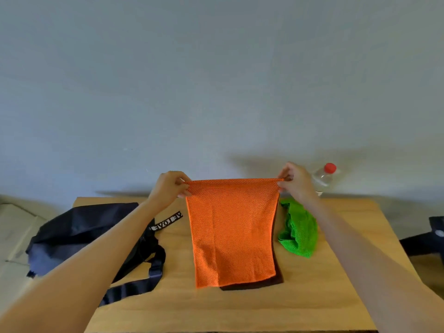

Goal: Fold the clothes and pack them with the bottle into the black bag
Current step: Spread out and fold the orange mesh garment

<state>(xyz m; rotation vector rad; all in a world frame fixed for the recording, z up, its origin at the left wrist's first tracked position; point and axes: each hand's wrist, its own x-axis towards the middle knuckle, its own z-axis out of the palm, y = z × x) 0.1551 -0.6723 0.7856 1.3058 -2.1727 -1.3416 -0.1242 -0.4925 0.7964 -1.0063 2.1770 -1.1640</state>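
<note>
Two hands, left hand (168,186) and right hand (294,181), pinch top corners of orange cloth (231,231), hanging between them.

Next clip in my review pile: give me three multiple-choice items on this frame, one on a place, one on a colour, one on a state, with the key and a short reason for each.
1. Where does the green cloth lie?
A. right of the orange cloth
B. on the black bag
C. under the bottle

2. What colour is the bottle's cap?
A. blue
B. red
C. white

3. How is the orange cloth held?
A. flat on the table, untouched
B. bunched in one hand
C. hung by its top corners, one in each hand

Key:
1 A: it sits crumpled on the table, right of the hanging orange cloth.
2 B: the cap on the clear bottle is red.
3 C: the left hand and right hand each pinch a top corner, and the cloth hangs down over a dark cloth.
</note>
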